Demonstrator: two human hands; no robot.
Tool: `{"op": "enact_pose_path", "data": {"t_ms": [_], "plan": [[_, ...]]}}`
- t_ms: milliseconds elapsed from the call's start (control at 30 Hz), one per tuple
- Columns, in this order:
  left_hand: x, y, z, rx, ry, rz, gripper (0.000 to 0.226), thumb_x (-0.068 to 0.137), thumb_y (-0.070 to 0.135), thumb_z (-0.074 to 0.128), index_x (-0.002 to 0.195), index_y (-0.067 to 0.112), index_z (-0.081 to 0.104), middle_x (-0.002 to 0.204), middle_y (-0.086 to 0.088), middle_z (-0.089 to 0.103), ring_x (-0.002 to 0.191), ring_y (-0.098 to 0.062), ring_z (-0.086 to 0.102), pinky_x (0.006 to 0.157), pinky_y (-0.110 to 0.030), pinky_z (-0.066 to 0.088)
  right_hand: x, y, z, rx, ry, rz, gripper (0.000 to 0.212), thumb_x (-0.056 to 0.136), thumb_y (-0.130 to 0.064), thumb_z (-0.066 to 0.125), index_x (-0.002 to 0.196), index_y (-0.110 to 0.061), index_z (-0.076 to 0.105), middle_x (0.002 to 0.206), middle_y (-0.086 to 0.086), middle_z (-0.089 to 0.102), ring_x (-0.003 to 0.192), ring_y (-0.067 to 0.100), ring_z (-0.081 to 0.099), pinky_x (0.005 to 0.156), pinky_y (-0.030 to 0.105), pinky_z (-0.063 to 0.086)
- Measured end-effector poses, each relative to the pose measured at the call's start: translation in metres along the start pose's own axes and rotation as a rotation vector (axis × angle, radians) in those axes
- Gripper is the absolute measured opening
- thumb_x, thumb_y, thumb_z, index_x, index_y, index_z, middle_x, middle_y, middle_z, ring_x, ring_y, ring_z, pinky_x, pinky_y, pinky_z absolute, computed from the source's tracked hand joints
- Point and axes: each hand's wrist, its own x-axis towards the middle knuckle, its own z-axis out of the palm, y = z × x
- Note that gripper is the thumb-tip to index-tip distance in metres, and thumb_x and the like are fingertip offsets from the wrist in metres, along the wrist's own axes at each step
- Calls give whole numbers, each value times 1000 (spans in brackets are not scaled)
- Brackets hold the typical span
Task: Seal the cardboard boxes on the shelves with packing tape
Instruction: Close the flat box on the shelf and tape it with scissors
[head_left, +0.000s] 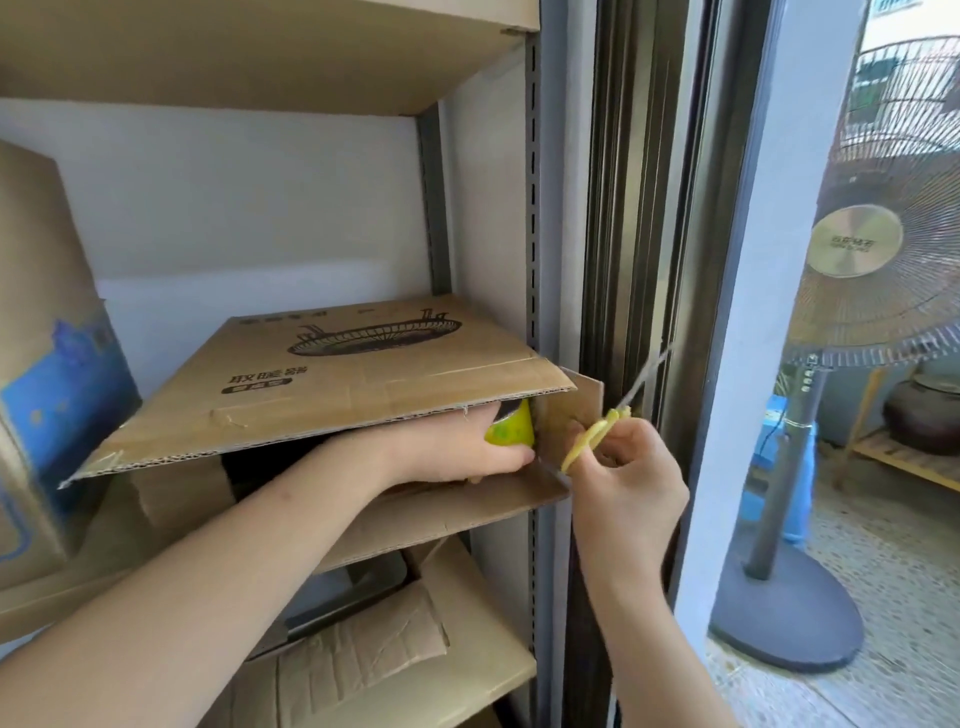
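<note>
Tape roll gripped in left hand; right hand fingers pinch yellow scissors.

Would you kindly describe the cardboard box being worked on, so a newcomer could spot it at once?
Find the grey metal shelving upright beside the dark window frame; on the middle shelf against it lies a flat brown cardboard box. Unlike the blue-printed carton to its left, it carries a black drawing of a round rack, and its front flap stands raised over the left hand.
</note>
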Motion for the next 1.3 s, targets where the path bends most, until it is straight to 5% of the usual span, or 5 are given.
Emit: {"op": "enact_pose_path", "data": {"t_ms": [400, 633, 800, 933, 1300], "plan": [[7, -10, -1, -177, -183, -100, 21, 102, 30, 51, 118, 19, 45, 62, -6, 58, 41, -10, 47, 50, -19, 46, -13, -12, -46, -59, -188, -101, 26, 85, -43, 68, 73, -20, 65, 65, -8, 65, 66, 3, 61, 57, 8, 45], [7, -12, 2, -231, -169, -122, 24, 100, 28, 55, 118, 16, 44, 65, -8, 55, 52, -19, 51, 48, -22, 45, -64, -33, -70, 4, -933, 215, 64, 67, -78, 51, 77, -14, 53, 68, -3, 48, 66, 9, 52, 71, 27, 45], [-1, -14, 0, -211, -138, -146, 32, 100, 35, 54, 127, 20, 43, 68, -4, 58, 51, -13, 51, 51, -19, 46, -37, -34, -41, -145, -866, 386, 84, 66, -89, 50, 84, -8, 62, 73, 12, 64, 77, 27, 70, 71, 43, 62], [-3, -14, 0, -243, -116, -161, 33, 100, 33, 54, 129, 20, 44, 67, -4, 57, 52, -12, 50, 49, -18, 45, -14, -40, -23, -256, -885, 434, 55, 85, -69, 48, 89, -17, 63, 79, 3, 68, 75, 12, 70, 63, 30, 62], [-8, -6, -5, -203, -118, -155, 37, 99, 31, 54, 130, 15, 45, 66, 0, 53, 48, -5, 46, 41, -11, 39, 0, -60, -8, -314, -929, 536, 61, 89, -67, 49, 79, -9, 65, 72, 10, 75, 76, 20, 74, 46, 19, 53]]}}
